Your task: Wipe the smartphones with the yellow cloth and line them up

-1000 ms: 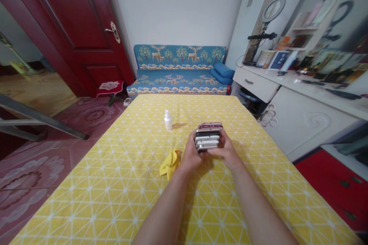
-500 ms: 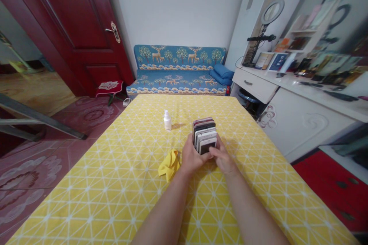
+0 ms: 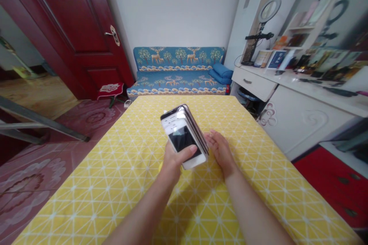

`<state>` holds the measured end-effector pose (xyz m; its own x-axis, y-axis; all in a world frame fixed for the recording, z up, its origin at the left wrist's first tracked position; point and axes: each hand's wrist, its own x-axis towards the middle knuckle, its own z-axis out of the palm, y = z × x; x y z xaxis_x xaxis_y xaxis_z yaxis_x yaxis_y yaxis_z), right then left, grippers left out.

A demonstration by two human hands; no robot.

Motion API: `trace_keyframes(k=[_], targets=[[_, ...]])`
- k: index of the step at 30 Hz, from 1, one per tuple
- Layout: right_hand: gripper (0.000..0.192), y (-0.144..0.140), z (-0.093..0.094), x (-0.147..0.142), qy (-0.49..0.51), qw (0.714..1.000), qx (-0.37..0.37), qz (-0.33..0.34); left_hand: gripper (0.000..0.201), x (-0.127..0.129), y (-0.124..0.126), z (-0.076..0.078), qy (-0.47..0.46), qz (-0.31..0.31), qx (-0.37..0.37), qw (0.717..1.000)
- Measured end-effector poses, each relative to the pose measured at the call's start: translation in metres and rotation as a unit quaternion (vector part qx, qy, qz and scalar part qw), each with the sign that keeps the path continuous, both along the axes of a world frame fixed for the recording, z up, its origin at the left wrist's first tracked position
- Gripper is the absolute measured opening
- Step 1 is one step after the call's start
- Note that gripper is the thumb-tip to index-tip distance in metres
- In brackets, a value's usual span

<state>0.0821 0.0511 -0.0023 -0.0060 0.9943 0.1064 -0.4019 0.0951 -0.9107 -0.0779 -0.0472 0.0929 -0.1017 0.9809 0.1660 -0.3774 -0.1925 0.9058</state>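
A stack of several smartphones (image 3: 184,134) is in my left hand (image 3: 174,159), tilted, with a white phone with a dark screen on top. My left thumb presses on that screen while the fingers go beneath the stack. Beside the stack's right edge is my right hand (image 3: 220,149), its fingers loosely spread and holding nothing. Whether its fingertips touch the phones I cannot tell. Only a sliver of yellow cloth (image 3: 160,167) shows behind my left hand. The white bottle is almost wholly hidden behind the phones.
The table has a yellow patterned tablecloth (image 3: 115,183). Beyond it stands a blue sofa (image 3: 178,78) with deer on its cover. A white dresser (image 3: 310,111) with a ring light (image 3: 269,9) and bottles is at the right. A red stool (image 3: 110,89) stands by the door (image 3: 83,19).
The stack has been lifted from between both hands, moved left and tilted flatter into my left hand. My right hand has let go of it. The bottle and most of the cloth are now covered.
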Motion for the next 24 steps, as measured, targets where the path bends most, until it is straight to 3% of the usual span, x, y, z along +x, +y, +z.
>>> trace_keyframes(k=[3, 7, 12, 14, 18, 21, 24], targets=[[0.036, 0.0, -0.001, 0.0, 0.019, 1.0, -0.02, 0.001, 0.057, -0.049, -0.008, 0.006, 0.014, 0.057, -0.053, 0.997], [0.035, 0.001, 0.0, -0.003, 0.005, 1.0, -0.022, 0.012, 0.056, -0.131, -0.002, -0.002, 0.091, 0.124, -0.176, 0.972], [0.035, 0.003, 0.001, -0.005, -0.018, 0.999, -0.021, 0.016, 0.046, -0.211, 0.008, -0.019, 0.17, 0.081, -0.348, 0.918], [0.035, 0.003, 0.002, -0.005, -0.024, 0.999, -0.021, 0.015, 0.044, -0.23, 0.011, -0.024, 0.194, 0.074, -0.382, 0.901], [0.034, 0.002, 0.002, -0.004, -0.033, 0.999, -0.021, 0.012, 0.046, -0.253, 0.014, -0.028, 0.206, 0.036, -0.391, 0.896], [0.034, 0.002, 0.001, -0.004, -0.04, 0.999, -0.021, 0.01, 0.05, -0.261, 0.016, -0.021, 0.262, 0.013, -0.394, 0.881], [0.035, 0.003, 0.0, -0.003, -0.045, 0.999, -0.021, 0.009, 0.053, -0.265, 0.019, -0.01, 0.345, 0.031, -0.389, 0.854]])
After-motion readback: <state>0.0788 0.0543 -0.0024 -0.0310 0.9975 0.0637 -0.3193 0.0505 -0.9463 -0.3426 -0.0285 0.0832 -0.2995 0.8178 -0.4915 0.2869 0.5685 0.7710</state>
